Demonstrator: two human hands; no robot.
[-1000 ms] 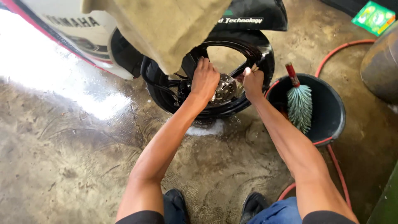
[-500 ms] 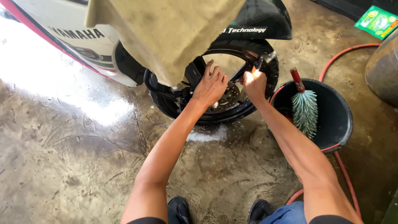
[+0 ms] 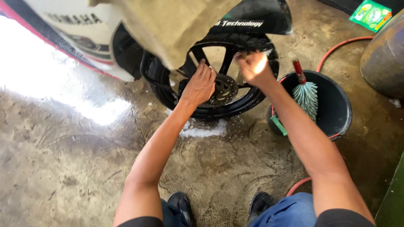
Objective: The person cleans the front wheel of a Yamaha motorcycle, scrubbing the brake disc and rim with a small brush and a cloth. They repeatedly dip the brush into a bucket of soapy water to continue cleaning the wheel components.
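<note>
floor: wet concrete (image 3: 63, 168), foam patch (image 3: 202, 130) under wheel
wheel (image 3: 252, 96): black, on scooter, soapy in spots
left hand (image 3: 200, 84): flat, fingers together, on brake disc (image 3: 225, 89)
right hand (image 3: 252, 67): closed at spoke; contents unclear
bucket (image 3: 336, 105): just right, brush (image 3: 306, 94) inside
progress: mid-wash, suds not rinsed

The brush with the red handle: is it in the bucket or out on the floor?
In. The brush stands in the black bucket, teal bristles down inside the rim, red handle sticking up above it. Neither hand touches it.
</note>
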